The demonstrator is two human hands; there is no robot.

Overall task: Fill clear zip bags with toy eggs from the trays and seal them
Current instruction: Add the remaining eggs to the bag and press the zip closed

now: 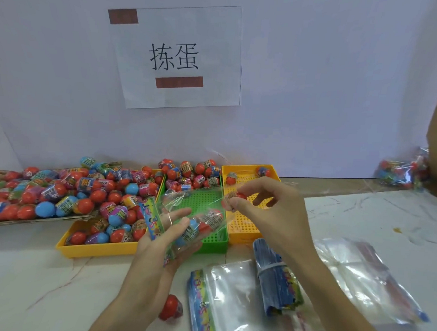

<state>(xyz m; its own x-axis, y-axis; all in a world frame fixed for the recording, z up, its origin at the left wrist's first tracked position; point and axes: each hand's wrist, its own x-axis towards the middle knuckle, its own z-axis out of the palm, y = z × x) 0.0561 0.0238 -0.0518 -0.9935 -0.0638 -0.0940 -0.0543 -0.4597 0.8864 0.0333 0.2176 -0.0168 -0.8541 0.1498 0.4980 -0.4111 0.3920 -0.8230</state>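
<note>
**A:** Where is the bag?

**B:** Centre of the frame, over the green tray (215, 246). The left hand (163, 241) holds the bag (185, 201) from below, thumb on top and fingers curled under the film (its printed strip (153, 220) runs along the left side).

**A:** Anything in it?

**B:** A bagged egg (206, 224), blue and red, lies just right of the thumb.

**A:** And the right hand?

**B:** The right hand (268, 208) is just right of centre, over the right tray (247, 227). It pinches a red egg (239, 196) between thumb and fingertips at the bag's upper right edge. I cannot tell whether that egg is inside the film.

**A:** The supply?

**B:** Eggs (59, 190) are heaped on a flat tray (32, 220) at the left edge. They also fill the left tray (94, 251) and the back of the green one. Two sit at the far end of the right tray.

**A:** Lower down?

**B:** A loose egg (170, 308) lies on the table (374, 219) beside the left wrist. At lower right are empty bags (231, 292), with a blue bundle (274, 282) on them. Another pile (358, 274) lies further right. A filled bag (402, 172) sits at the right edge by the wall.
</note>
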